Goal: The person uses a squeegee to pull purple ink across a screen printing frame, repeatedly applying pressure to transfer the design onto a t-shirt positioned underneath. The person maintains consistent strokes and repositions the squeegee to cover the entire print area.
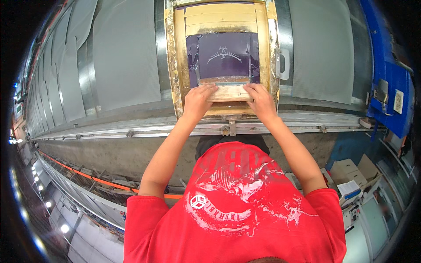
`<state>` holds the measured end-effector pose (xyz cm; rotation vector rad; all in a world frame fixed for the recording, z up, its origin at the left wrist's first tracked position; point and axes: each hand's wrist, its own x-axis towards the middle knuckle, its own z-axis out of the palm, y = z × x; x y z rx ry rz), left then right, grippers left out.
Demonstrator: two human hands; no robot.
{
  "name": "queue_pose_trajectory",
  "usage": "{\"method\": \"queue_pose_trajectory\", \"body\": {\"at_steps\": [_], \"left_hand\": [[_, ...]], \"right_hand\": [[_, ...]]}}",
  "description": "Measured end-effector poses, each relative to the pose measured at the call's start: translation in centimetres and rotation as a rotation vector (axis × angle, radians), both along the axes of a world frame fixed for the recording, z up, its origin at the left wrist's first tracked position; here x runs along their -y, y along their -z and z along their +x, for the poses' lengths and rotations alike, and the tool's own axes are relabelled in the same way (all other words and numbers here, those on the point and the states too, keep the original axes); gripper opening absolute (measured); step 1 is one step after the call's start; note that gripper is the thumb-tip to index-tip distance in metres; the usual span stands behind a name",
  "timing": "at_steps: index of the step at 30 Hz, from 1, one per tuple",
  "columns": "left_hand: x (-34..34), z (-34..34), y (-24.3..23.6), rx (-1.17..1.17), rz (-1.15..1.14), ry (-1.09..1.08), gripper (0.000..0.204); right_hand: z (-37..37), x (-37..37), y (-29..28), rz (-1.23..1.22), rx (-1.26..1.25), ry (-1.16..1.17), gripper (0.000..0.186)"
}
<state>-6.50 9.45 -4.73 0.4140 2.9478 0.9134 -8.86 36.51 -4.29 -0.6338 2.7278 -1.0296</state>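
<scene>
A wooden-framed printing screen (265,39) lies in front of me, its edges covered with tan tape. Its dark purple mesh (223,47) carries a pale curved design with a small figure above it. Across the near end of the mesh lies a squeegee (228,93) with a pale wooden handle. My left hand (197,101) grips the handle's left end, and my right hand (263,103) grips its right end. A brownish band of ink (223,79) shows along the squeegee's far side. The squeegee's lower edge is hidden.
Grey fabric panels (125,52) line the long table to the left, with another grey panel (322,52) to the right. A metal rail (166,128) with a clamp (229,127) runs along the near edge. Blue equipment (386,74) stands at the right; cardboard boxes (346,172) sit lower right.
</scene>
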Motion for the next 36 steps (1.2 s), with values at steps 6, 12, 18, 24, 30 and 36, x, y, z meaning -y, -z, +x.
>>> {"method": "queue_pose_trajectory", "body": {"at_steps": [6, 12, 18, 24, 30, 36], "left_hand": [[1.0, -11.5, -2.0, 0.136, -0.060, -0.034, 0.037], [0.2, -17.3, -1.3, 0.036, -0.158, -0.044, 0.037], [-0.8, -2.9, 0.1, 0.019, -0.038, 0.002, 0.042], [0.1, -7.2, -1.8, 0.230, -0.012, 0.037, 0.045], [0.0, -20.5, -2.9, 0.079, -0.166, -0.006, 0.037], [-0.2, -10.2, 0.1, 0.090, -0.158, 0.015, 0.043]], "right_hand": [[-11.7, 0.1, -1.2, 0.220, -0.112, -0.023, 0.033], [-16.4, 0.2, 1.4, 0.131, -0.218, 0.066, 0.038], [-1.8, -1.1, 1.2, 0.048, -0.083, 0.050, 0.053], [-6.2, -1.2, -2.4, 0.226, -0.027, 0.005, 0.035], [-19.9, -0.4, -0.9, 0.213, -0.178, 0.073, 0.031], [-8.1, -0.5, 0.9, 0.117, -0.024, 0.100, 0.048]]}}
